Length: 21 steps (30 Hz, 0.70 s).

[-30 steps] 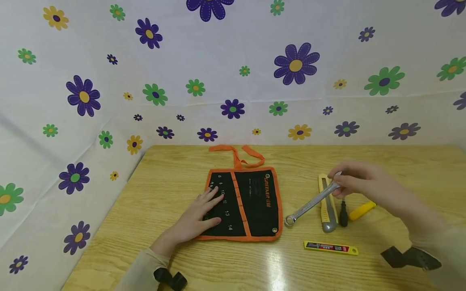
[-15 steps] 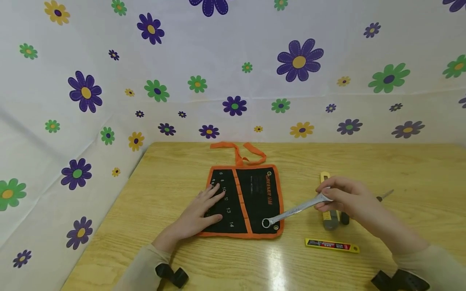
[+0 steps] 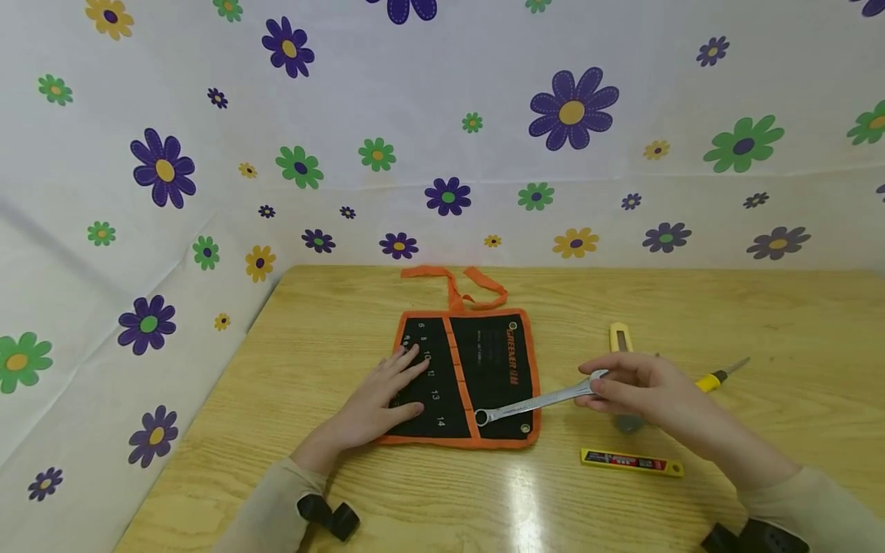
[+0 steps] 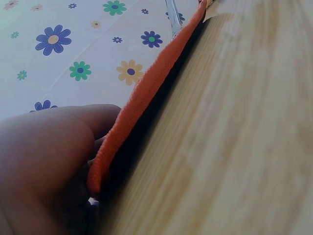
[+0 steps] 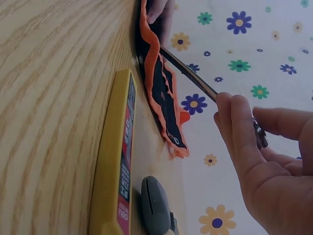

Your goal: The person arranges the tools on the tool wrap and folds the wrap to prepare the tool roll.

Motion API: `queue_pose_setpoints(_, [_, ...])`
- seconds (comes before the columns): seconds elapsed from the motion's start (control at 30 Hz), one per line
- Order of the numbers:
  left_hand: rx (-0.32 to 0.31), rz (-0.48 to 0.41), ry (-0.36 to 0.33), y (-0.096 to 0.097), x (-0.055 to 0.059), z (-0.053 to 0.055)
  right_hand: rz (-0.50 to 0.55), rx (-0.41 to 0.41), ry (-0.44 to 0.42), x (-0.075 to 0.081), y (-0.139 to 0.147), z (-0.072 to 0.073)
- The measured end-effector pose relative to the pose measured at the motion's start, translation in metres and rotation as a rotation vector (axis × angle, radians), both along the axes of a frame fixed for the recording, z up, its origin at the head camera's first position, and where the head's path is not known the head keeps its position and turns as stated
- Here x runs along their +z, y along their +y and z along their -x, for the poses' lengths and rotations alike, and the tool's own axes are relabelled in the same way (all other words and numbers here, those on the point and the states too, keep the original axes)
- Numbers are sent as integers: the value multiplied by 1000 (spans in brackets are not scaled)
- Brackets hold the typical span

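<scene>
**Long silver metal wrench (image 3: 539,402) held over a flat black fabric pouch with orange trim (image 3: 491,369)**

We see the wrench slanting across the right half of the pouch, its ring end at the orange band that divides the two halves. Whether that ring touches the fabric, we cannot tell. The right hand (image 3: 646,388) pinches the wrench's other end between thumb and fingers. The left hand (image 3: 376,403) lies with fingers spread on the pouch's left half, beside the printed numbers.

Our worry is the grip: held at one end only, the wrench could swivel or dip if the pinch slackens. Its ring might also snag the band if pushed in at this slant. The pouch's near edge looks wavy from the right wrist, so the cloth could bunch or slide if the left hand pressed too lightly.

Orange fabric ties (image 3: 484,292) trail off the far edge. To the right, a yellow and grey utility knife (image 3: 620,336) and a yellow-handled screwdriver (image 3: 710,382) lie partly hidden by the right hand, which could knock them if lowered. A flat yellow labelled case (image 3: 632,462) sits nearer on the wooden tabletop (image 3: 318,330).
</scene>
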<state>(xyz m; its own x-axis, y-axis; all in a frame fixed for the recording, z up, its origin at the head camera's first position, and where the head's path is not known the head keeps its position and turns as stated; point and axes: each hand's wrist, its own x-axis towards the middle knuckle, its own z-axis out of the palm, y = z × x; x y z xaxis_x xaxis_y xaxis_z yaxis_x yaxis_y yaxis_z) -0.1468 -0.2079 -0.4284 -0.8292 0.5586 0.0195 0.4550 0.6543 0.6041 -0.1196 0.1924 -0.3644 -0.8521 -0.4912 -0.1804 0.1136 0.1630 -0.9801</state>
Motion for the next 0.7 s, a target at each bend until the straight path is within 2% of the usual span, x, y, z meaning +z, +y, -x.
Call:
queue_pose_setpoints(0.13, [2, 0, 0, 0, 0, 1, -21, 80, 2, 1, 4, 0])
queue_pose_setpoints(0.33, [5, 10, -1, 0, 2, 2, 66, 209, 11, -2, 11, 0])
queue_pose_setpoints(0.5, [10, 16, -1, 0, 2, 2, 56, 228, -4, -3, 6, -1])
queue_pose_setpoints(0.7, [9, 12, -3, 0, 1, 3, -53, 208, 43, -5, -5, -3])
